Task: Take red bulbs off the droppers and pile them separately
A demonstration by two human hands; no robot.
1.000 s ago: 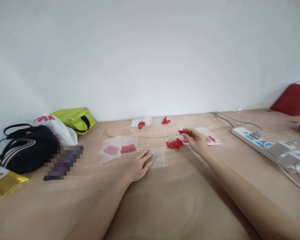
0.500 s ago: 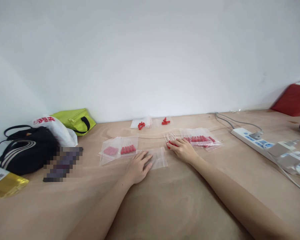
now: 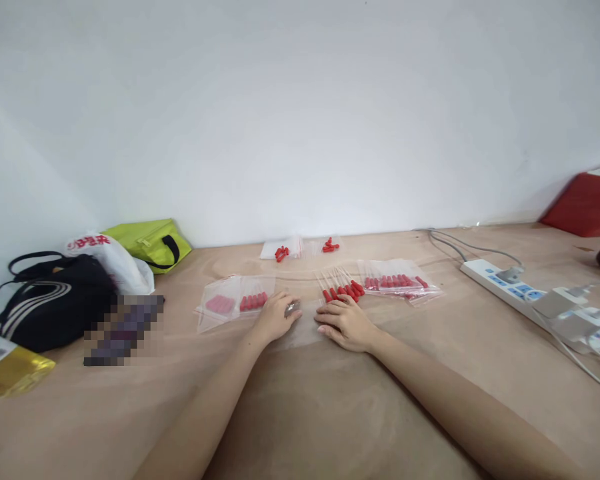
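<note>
My left hand (image 3: 277,318) is curled at the left part of a clear plastic bag (image 3: 303,333), with a shiny fold of plastic between thumb and forefinger. My right hand (image 3: 347,325) rests on the bag's right end, fingers spread. Just beyond its fingertips several thin pale sticks with red heads (image 3: 345,291) lie fanned out, heads towards me. To the left, near my left hand, are clear bags (image 3: 230,283) with red-headed pieces inside. On the right lie more filled bags (image 3: 397,270), their red heads in a row.
Small bags with loose red pieces (image 3: 281,254) lie by the wall. At left are a black bag (image 3: 55,300), a white plastic bag, a green pouch (image 3: 153,243) and a blurred-out item. A power strip (image 3: 510,287) with plugs and cables occupies the right, near a red bag (image 3: 590,207).
My right hand has let go of the red-headed sticks and moved left and nearer onto the clear bag. My left hand has shifted slightly forward, its fingers now curled at the plastic.
</note>
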